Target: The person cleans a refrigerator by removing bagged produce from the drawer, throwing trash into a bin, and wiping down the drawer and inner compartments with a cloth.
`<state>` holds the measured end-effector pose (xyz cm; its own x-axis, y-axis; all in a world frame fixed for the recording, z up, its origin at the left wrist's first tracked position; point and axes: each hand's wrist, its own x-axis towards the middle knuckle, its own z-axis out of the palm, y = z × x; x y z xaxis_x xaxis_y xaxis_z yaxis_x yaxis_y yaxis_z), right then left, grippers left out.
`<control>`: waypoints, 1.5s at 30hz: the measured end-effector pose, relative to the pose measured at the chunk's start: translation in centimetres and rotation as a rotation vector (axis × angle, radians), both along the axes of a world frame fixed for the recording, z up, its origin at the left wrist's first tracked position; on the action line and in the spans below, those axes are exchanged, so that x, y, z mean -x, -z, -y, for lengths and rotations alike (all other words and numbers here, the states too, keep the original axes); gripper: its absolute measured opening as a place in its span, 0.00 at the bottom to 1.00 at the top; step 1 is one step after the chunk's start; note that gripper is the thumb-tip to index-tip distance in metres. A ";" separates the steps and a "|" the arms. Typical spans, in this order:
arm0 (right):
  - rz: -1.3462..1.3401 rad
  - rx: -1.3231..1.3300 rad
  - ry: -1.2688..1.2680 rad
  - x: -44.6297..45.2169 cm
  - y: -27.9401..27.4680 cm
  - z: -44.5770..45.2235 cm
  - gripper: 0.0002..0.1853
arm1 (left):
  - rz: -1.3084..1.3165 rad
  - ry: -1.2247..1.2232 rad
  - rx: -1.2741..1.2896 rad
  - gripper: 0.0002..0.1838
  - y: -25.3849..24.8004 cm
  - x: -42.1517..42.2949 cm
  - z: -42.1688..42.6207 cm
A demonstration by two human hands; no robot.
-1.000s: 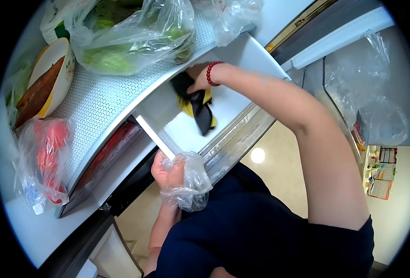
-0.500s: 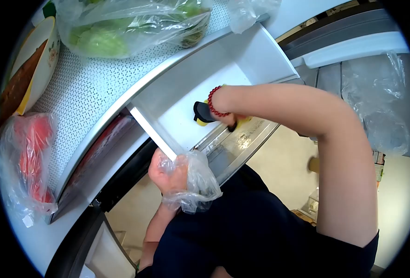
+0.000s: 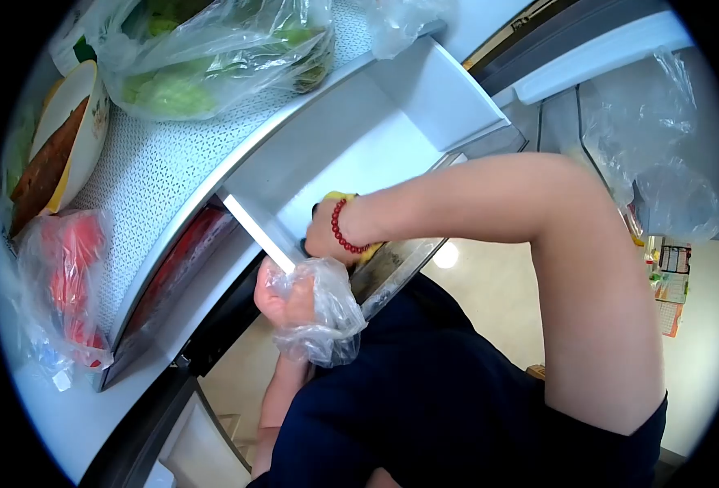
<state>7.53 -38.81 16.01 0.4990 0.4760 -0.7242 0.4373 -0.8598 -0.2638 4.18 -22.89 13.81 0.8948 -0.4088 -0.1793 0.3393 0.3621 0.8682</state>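
My right hand (image 3: pixel 327 234), with a red bead bracelet at its wrist, reaches into a pulled-out white fridge drawer (image 3: pixel 319 159). Its fingers are closed on a yellow-and-black object (image 3: pixel 340 196), mostly covered by the hand, so its kind does not show. The hand is near the drawer's left front corner. My left hand (image 3: pixel 282 297) grips the end of the drawer's white side wall (image 3: pixel 258 232) from outside. A crumpled clear plastic bag (image 3: pixel 335 317) hangs about that hand and wrist.
Above the drawer, a patterned shelf (image 3: pixel 180 163) bears bagged greens (image 3: pixel 188 81), a floral bowl (image 3: pixel 91 134) with a long brown item, and a bagged red item (image 3: pixel 71 252). An open fridge door (image 3: pixel 603 53) stands at right, with clear bags (image 3: pixel 676 195) beside it.
My right hand has moved left and toward me in the drawer, near the side wall, with the yellow-and-black object. My left hand keeps its hold. The view has shifted slightly.
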 end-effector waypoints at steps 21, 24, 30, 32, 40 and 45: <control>-0.464 -0.167 -0.072 -2.5 6.5 -0.1 0.19 | 0.165 -0.015 -0.235 0.19 3.3 -1.0 -1.6; -0.124 0.023 -0.119 -2.1 7.6 -0.5 0.23 | 0.128 -0.014 -0.191 0.19 1.6 -0.9 -0.8; 0.164 0.398 -0.260 -7.8 6.9 4.8 0.16 | 0.056 0.004 -0.102 0.20 -0.8 -0.8 -0.3; 0.004 0.323 -0.110 -8.3 -0.1 5.0 0.11 | 0.044 0.035 -0.096 0.21 -0.7 -1.0 -0.4; -0.692 -0.252 0.263 -3.6 1.0 1.6 0.15 | -0.003 0.104 -0.096 0.17 -1.8 -1.4 -0.5; -0.664 -0.407 0.186 -1.4 6.0 1.9 0.17 | 0.000 0.028 -0.073 0.15 -1.0 -1.1 -0.2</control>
<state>8.92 -40.70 10.01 0.1223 0.7181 -0.6851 -0.0621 -0.6834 -0.7274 5.26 -22.70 14.83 0.8834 -0.4193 -0.2093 0.3483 0.2886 0.8918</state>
